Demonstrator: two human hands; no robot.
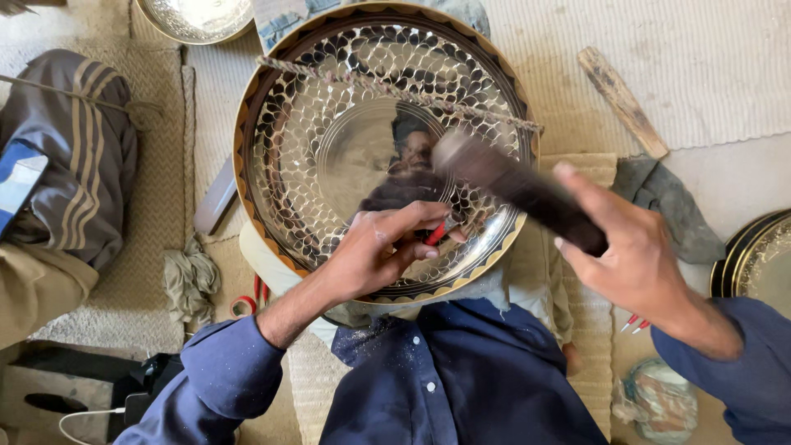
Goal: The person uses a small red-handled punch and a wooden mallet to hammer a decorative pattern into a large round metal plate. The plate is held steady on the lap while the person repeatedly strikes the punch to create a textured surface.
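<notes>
A large round metal tray (280, 99) with a gold rim and a scale-like engraved pattern rests tilted against my lap. My left hand (381, 249) pinches a small red-handled punch (435, 234) against the tray's lower inner band. My right hand (628, 251) grips the dark handle of a hammer (511, 183), blurred by motion, its head hanging above the punch. A twisted cord (387, 86) stretches across the tray's upper part.
A wooden stick (622, 100) lies on the mat at upper right, a grey cloth (671, 210) beside it. Another dark tray (754, 255) sits at the right edge and a shiny one (198, 18) at the top. Red scissors (245, 303) and a rag (189, 280) lie left.
</notes>
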